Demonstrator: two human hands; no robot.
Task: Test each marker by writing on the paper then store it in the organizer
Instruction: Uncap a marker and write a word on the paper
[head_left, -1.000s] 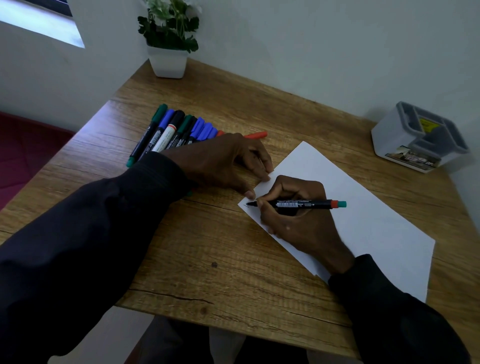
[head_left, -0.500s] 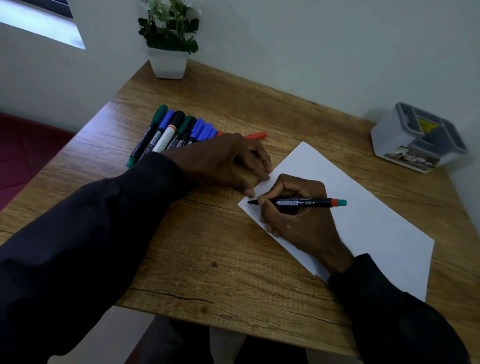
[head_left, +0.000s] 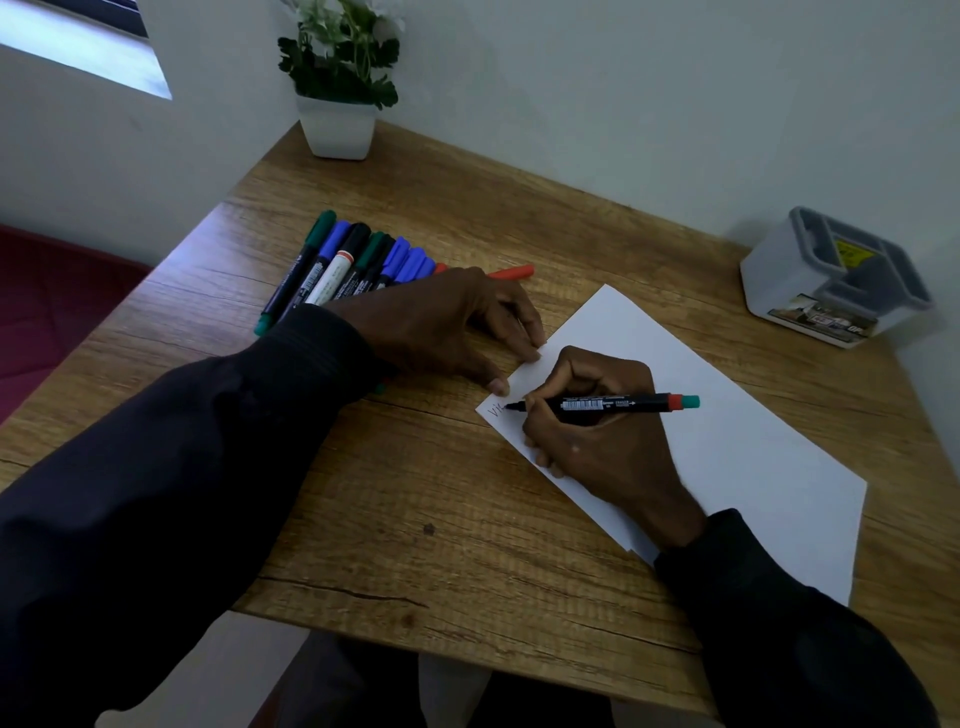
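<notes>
Right hand (head_left: 597, 447) grips a black-barrelled marker (head_left: 608, 404) near its tip, nib on the near-left corner of the white paper (head_left: 753, 467). Faint strokes there, colour unclear. Marker looks light, rigid, smooth: best held mid-barrel. Left hand (head_left: 441, 322) relaxed, fingertips pinning the thin sheet's edge to the wooden table (head_left: 415, 519). Beyond, row of capped markers (head_left: 343, 265), partly under that wrist. Grey organizer (head_left: 831, 280) far right, well apart. Potted plant (head_left: 337, 104) at back.
</notes>
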